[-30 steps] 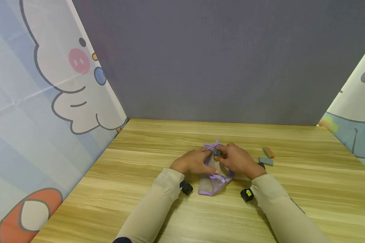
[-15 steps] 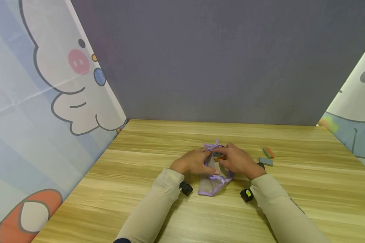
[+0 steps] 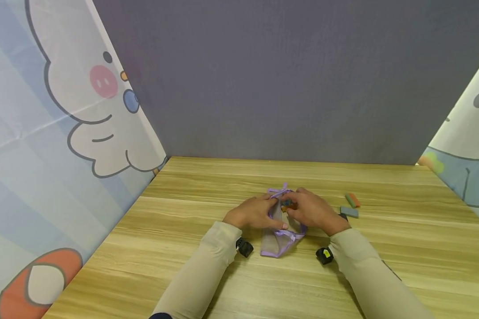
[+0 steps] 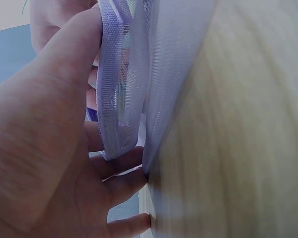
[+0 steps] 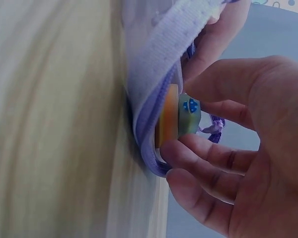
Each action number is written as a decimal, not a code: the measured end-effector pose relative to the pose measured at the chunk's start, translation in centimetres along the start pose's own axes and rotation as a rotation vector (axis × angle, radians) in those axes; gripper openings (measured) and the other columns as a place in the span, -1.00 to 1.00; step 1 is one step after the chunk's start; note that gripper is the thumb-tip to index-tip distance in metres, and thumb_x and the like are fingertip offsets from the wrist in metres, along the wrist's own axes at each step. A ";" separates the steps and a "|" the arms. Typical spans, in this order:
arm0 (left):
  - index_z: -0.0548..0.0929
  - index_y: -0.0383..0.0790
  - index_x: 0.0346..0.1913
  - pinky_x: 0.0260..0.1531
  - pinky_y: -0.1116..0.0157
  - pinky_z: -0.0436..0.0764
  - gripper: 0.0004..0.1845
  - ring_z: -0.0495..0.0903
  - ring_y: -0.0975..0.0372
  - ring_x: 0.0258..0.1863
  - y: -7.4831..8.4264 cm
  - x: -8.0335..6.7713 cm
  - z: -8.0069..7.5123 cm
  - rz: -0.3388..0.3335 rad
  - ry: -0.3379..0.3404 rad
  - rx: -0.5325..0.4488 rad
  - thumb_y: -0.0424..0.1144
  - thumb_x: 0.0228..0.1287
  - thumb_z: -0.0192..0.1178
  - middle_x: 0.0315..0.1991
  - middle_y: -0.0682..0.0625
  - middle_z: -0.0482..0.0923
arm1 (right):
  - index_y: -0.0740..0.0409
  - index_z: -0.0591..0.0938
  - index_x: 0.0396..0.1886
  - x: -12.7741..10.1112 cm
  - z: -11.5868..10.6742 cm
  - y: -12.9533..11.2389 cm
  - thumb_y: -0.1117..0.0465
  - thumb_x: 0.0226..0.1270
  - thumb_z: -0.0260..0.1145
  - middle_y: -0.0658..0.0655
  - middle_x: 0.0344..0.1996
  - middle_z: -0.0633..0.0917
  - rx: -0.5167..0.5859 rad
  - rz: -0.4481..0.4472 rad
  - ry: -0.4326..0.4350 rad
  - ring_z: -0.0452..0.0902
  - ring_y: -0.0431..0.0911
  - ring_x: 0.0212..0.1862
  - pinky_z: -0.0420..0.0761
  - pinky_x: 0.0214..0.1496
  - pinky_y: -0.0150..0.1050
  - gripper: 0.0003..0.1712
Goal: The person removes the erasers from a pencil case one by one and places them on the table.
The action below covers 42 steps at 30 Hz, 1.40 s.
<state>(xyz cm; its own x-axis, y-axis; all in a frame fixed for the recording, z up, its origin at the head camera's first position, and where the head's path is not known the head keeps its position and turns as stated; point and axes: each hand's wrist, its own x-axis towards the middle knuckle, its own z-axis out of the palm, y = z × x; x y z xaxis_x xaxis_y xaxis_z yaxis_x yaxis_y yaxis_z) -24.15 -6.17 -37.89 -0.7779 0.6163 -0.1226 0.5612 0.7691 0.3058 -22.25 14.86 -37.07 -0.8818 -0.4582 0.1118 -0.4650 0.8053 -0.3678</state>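
Observation:
A sheer mesh pouch (image 3: 269,241) with lavender ribbon trim lies on the wooden table, its mouth spread between both hands. My left hand (image 3: 256,212) holds the pouch from the left; in the left wrist view its thumb presses the ribbon edge (image 4: 109,94). My right hand (image 3: 312,209) reaches into the mouth from the right. Its fingers and thumb are curled round a small grey-green block (image 5: 189,119) with a blue print. Next to that sits an orange and yellow block (image 5: 169,116), fingertips right at its end, inside the ribbon rim.
On the table (image 3: 163,248) right of the pouch lie a green and orange block (image 3: 352,200) and a grey-blue block (image 3: 349,212). A dark grey panel (image 3: 263,79) stands along the back edge. Cartoon-printed cloth (image 3: 115,146) hangs at the left side.
The fingers of my right hand have shifted slightly over the printed block at the pouch mouth, covering more of it. My left hand and the pouch stay in place.

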 end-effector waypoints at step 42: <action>0.24 -0.15 0.55 0.33 0.15 0.37 0.08 0.33 0.01 0.40 0.0 0.0 -0.1 0.023 0.011 0.020 0.52 0.15 0.13 0.54 -0.10 0.15 | 0.00 0.68 -0.15 -0.1 0.2 0.3 0.19 0.39 0.37 0.03 -0.23 0.62 -0.032 0.000 0.087 0.53 -0.10 -0.29 0.59 -0.27 -0.06 -0.91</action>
<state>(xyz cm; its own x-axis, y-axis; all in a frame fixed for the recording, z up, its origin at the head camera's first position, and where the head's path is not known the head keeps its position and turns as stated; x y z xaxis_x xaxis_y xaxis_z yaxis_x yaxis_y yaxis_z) -24.15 -6.19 -37.78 -0.7678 0.6320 -0.1049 0.5843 0.7581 0.2896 -22.26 15.02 -37.38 -0.8848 -0.4244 0.1923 -0.4658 0.8176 -0.3385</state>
